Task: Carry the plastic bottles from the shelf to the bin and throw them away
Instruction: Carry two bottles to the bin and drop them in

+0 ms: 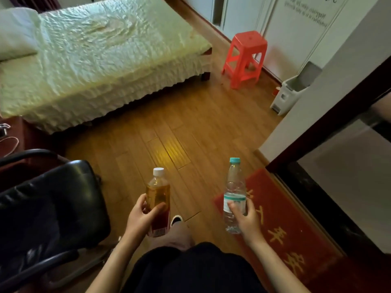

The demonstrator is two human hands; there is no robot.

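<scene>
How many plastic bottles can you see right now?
2. The amber bottle with a white cap is in the left hand; the clear bottle with a teal cap is in the right hand. Others may lie out of view.

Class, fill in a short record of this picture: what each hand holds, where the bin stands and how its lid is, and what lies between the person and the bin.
left hand: grip on amber bottle, white cap
right hand: grip on clear bottle, teal cap
bin: white, by right wall, lid up
nearby: red stool beside bin
path: bare wooden floor
bottles binned: none yet
</scene>
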